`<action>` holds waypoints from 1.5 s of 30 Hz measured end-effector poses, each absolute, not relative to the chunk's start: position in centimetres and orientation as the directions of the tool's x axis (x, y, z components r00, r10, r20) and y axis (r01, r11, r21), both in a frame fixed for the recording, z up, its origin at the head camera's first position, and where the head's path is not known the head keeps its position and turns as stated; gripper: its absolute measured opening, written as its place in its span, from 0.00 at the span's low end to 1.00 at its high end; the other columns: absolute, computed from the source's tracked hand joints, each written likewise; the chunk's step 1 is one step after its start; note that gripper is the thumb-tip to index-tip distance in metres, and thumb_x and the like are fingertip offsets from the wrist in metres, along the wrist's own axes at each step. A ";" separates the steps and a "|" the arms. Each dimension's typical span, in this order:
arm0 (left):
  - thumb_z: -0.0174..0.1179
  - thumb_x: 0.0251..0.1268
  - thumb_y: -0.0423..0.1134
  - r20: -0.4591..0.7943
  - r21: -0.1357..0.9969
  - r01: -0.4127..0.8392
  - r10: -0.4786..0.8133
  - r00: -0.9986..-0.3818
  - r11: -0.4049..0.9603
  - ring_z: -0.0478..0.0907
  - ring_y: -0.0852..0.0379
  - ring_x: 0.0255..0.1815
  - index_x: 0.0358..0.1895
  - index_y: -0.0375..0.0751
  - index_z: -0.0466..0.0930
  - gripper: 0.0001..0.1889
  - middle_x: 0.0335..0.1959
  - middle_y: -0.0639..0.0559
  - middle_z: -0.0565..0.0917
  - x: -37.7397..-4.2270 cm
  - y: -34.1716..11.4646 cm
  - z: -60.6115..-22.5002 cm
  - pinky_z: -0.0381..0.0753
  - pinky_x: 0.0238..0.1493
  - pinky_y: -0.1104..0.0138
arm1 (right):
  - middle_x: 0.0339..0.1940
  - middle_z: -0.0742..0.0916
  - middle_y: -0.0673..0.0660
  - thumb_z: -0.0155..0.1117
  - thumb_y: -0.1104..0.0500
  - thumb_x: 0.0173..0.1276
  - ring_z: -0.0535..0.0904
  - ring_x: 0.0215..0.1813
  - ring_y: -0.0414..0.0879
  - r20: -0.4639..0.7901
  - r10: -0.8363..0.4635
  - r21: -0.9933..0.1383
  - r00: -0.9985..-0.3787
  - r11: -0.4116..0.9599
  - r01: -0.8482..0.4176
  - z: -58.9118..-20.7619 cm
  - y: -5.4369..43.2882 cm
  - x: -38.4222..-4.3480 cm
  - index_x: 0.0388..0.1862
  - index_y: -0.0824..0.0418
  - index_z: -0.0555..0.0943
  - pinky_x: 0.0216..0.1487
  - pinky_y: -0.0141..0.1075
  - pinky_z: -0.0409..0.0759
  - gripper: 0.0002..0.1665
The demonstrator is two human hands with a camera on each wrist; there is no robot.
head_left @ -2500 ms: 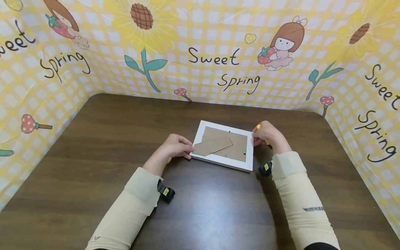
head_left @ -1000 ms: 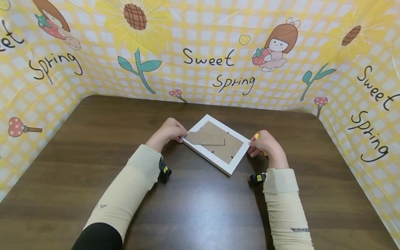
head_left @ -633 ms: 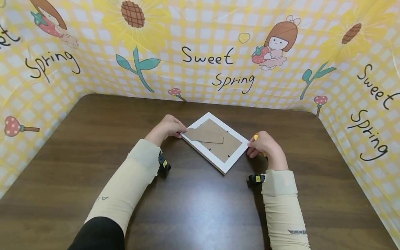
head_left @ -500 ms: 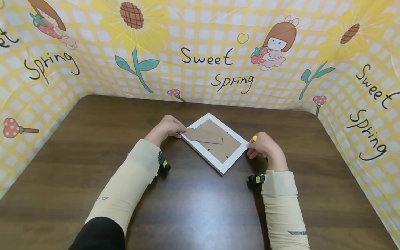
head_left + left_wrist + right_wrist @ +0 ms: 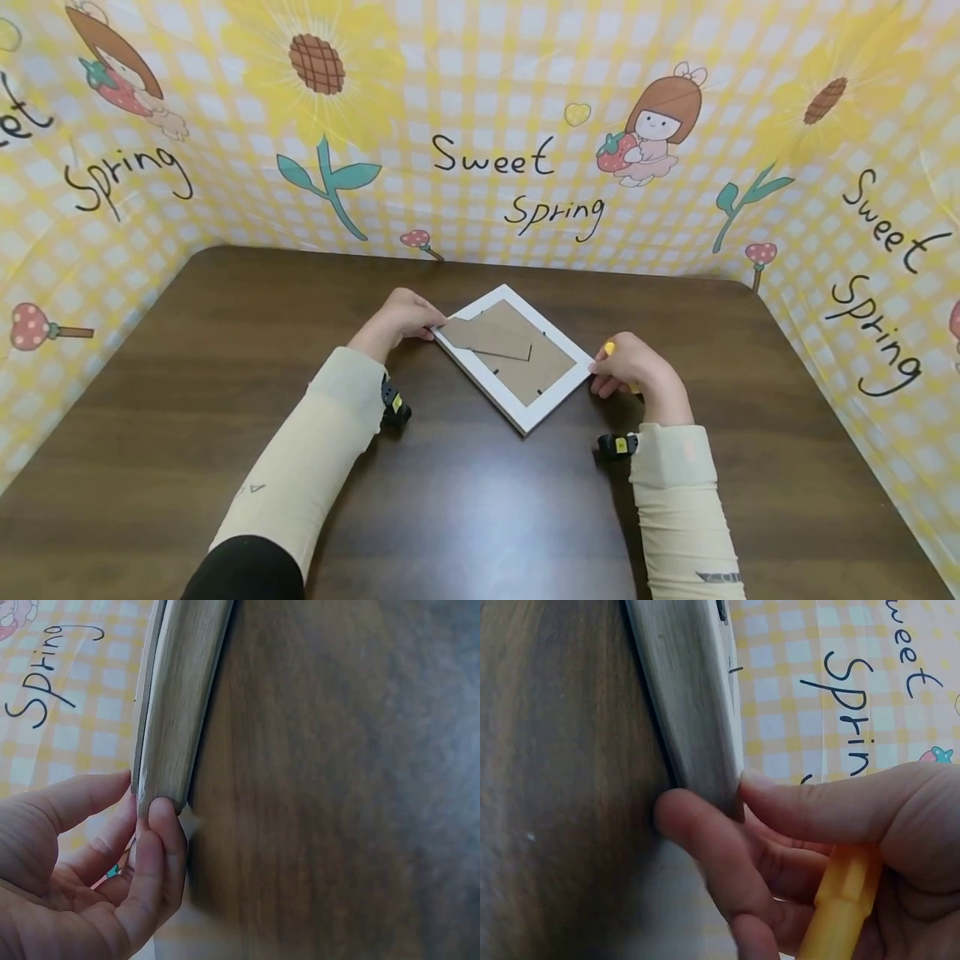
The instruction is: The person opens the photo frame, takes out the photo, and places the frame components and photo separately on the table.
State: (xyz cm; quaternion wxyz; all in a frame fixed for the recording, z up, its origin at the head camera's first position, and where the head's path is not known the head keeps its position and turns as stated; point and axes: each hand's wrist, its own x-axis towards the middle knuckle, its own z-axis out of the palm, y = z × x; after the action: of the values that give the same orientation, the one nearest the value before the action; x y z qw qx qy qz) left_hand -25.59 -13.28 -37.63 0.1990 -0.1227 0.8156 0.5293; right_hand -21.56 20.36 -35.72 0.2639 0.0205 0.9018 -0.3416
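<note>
A white picture frame (image 5: 551, 325) lies back side up, set diagonally, its brown backing board (image 5: 551, 367) and folded easel stand (image 5: 491, 337) showing. Small dark tabs dot the backing's edge. At the left corner my left hand (image 5: 401, 321) pinches the frame between thumb and fingers; in the left wrist view the fingertips curl under the wooden side (image 5: 180, 697). With thumb and forefinger my right hand (image 5: 633, 367) pinches the right corner. Across that palm lies a yellow handle (image 5: 844, 892), held by the other fingers; the rest of this tool is hidden.
A dark brown wooden table (image 5: 247, 350) bears the frame. Yellow checked cloth (image 5: 480, 100) with printed flowers and lettering walls off its back and both sides. A black wrist camera sits on each cuffed sleeve.
The picture frame has turned clockwise between both hands, to a diagonal. My left hand has gone farther from me and my right hand closer. Lately it has turned only slightly more.
</note>
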 end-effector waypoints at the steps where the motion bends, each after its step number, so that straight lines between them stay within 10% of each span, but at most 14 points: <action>1: 0.63 0.67 0.32 -0.453 0.822 -0.409 0.018 -0.892 0.397 0.77 0.62 0.27 0.52 0.25 0.82 0.15 0.42 0.43 0.80 -25.3 -13.4 -37.9 0.83 0.39 0.72 | 0.24 0.89 0.55 0.58 0.63 0.72 0.83 0.23 0.41 -0.488 -0.136 -0.596 -0.862 0.773 0.216 -35.8 20.3 -21.5 0.42 0.70 0.78 0.27 0.33 0.72 0.09; 12: 0.54 0.74 0.33 -0.496 0.855 -0.481 0.030 -0.868 0.194 0.80 0.62 0.27 0.61 0.20 0.68 0.21 0.42 0.42 0.73 -20.9 -14.1 -39.3 0.85 0.42 0.71 | 0.42 0.86 0.64 0.56 0.60 0.75 0.77 0.33 0.47 -0.350 -0.050 -0.458 -0.936 0.880 0.124 -33.7 19.1 -23.7 0.52 0.70 0.80 0.32 0.35 0.73 0.16; 20: 0.54 0.72 0.30 -0.477 0.878 -0.468 0.100 -0.873 0.100 0.80 0.61 0.27 0.69 0.22 0.53 0.28 0.43 0.40 0.73 -19.1 -11.5 -38.8 0.86 0.41 0.69 | 0.27 0.82 0.57 0.55 0.63 0.74 0.71 0.18 0.39 -0.417 -0.125 -0.544 -0.900 0.828 0.137 -33.6 17.0 -27.0 0.52 0.71 0.79 0.21 0.31 0.70 0.14; 30: 0.55 0.68 0.24 -0.412 0.911 -0.403 -0.153 -0.898 -0.090 0.80 0.62 0.22 0.64 0.22 0.63 0.23 0.46 0.36 0.74 -18.7 -9.5 -39.5 0.85 0.35 0.71 | 0.32 0.81 0.58 0.57 0.67 0.71 0.74 0.23 0.41 -0.472 -0.150 -0.495 -0.869 0.861 0.120 -34.8 15.2 -27.8 0.52 0.72 0.80 0.23 0.30 0.73 0.14; 45: 0.62 0.65 0.25 -0.426 0.900 -0.433 -0.122 -0.897 0.044 0.82 0.60 0.17 0.66 0.27 0.58 0.30 0.58 0.26 0.71 -19.5 -9.0 -39.2 0.86 0.35 0.68 | 0.31 0.79 0.57 0.55 0.67 0.73 0.72 0.25 0.43 -0.514 -0.230 -0.472 -0.826 0.880 0.049 -35.1 15.2 -28.4 0.50 0.70 0.80 0.24 0.31 0.70 0.11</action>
State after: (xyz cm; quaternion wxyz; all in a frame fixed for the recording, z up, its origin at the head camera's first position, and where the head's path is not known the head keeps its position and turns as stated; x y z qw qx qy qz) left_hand -19.48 -8.99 -39.16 0.1172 -0.1949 0.7130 0.6633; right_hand -28.41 15.18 -35.14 0.2907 -0.0487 0.9250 -0.2400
